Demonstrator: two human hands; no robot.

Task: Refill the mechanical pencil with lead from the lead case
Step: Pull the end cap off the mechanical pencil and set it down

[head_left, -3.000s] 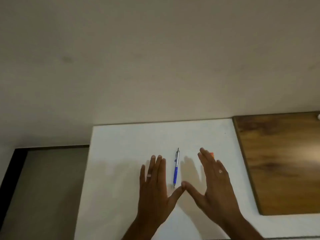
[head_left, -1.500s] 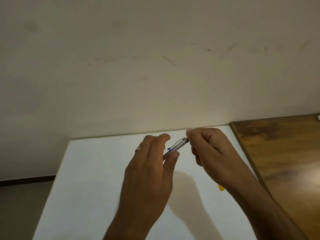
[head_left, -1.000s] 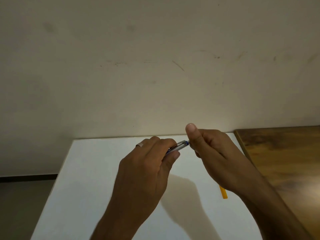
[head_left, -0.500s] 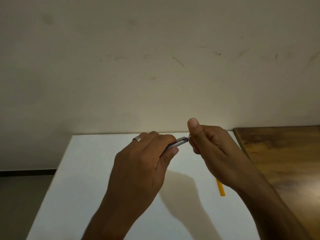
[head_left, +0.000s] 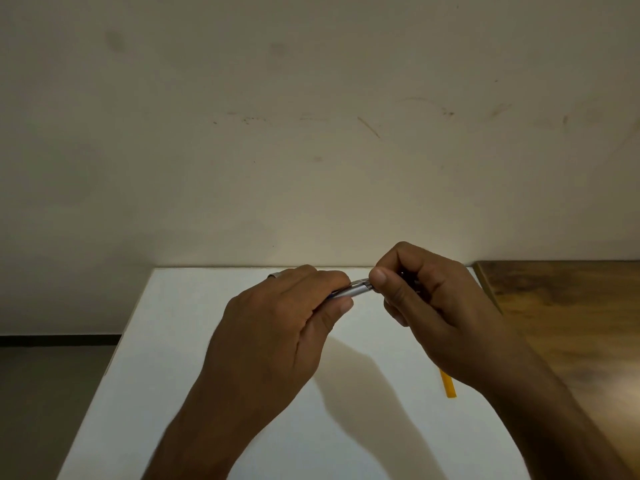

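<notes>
Both hands are now raised off the white surface [head_left: 180, 375], where three seconds ago they were lying flat on either side of the pencil; since then they have lifted it and the view has tilted down slightly. At the centre of the frame the left hand [head_left: 277, 334] is wrapping closed around the barrel of the mechanical pencil [head_left: 353, 291], so that only its silver top end is showing, while the right hand [head_left: 426, 313] is pinching that end between thumb and forefinger, apparently working the cap loose. The lead case [head_left: 447, 385], a thin orange stick, is lying on the surface at lower right, mostly hidden under the right wrist. Judging from this grip, the cap could come away suddenly and slip from the fingertips, since it is small and is being held over an open surface near the edge beside the wooden board [head_left: 571, 323]; a sideways twist could also bend the clip. The right forearm is hovering just above the lead case and could be nudging it on the way down. Counted: two hands, one pencil, one lead case, one ring on the left hand.
</notes>
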